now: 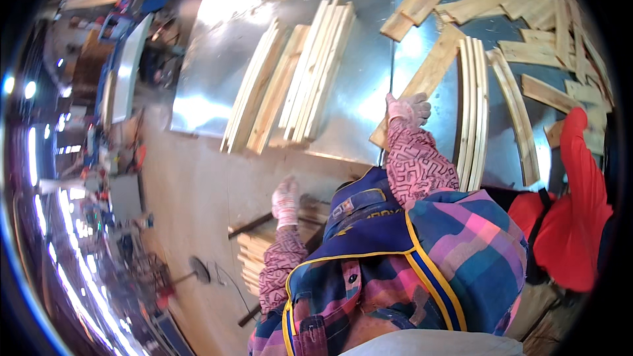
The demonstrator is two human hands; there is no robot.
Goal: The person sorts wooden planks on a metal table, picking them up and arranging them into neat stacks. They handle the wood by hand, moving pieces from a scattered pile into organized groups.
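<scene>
My right hand (409, 111), in a pale glove, lies across a wooden board (432, 66) slanting over the metal table. Its thumb is at the board's left edge and its fingers are at the right edge, closed around it. My left hand (285, 203), also gloved, is held low in front of the table, beside a stack of boards (257, 250); its fingers look loosely stretched and nothing shows in them. Just right of my right hand, several narrow boards (472, 112) stand side by side on edge.
Grouped boards (316, 69) lie on the metal table (204, 92) ahead to the left. Loose boards (534, 10) are heaped at the far right. A person in red sleeves (580, 191) stands close on my right. A dark round-based stand (199, 270) is on the floor at left.
</scene>
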